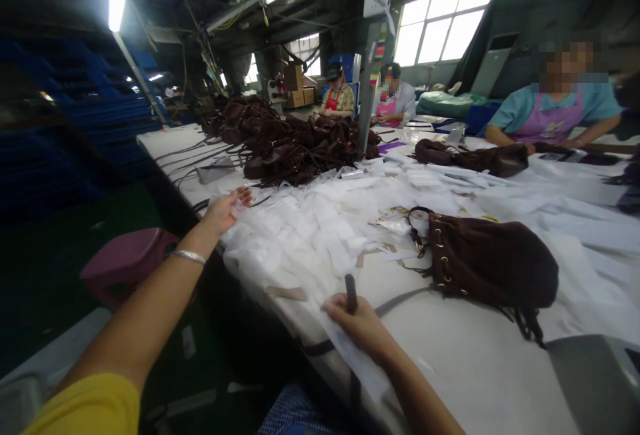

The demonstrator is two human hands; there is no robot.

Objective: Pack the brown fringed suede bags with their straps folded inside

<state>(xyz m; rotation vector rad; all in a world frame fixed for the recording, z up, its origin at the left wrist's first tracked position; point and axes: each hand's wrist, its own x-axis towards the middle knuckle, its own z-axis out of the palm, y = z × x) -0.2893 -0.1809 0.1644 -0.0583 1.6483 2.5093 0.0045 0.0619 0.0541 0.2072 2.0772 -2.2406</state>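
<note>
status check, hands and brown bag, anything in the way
Left hand at edge of plastic heap, grip unclear; right hand closed on dark strap. Brown bag lying on table. Heap between hands.

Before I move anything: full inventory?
Table: one, white, centre to right
Thin sheets: many, whitish, heaped on table
Near bag: one, dark brown, table, right
Bag pile: one, dark brown, table, far side
Co-workers: three, mixed colours, across table
Far bags: count unclear, brown, before right co-worker
Strap: one, dark, held at near table edge
Grey object: one, grey, bottom right, unidentified
Stool: one, purple, floor, left
Stacks: count unclear, blue, far left
Pole: one, grey, beside bag pile
Windows: several, bright white, background
Bracelet: one, silver, left wrist
Left hand: one, bare, by sheets' left edge
Right hand: one, bare, closed around strap
</note>
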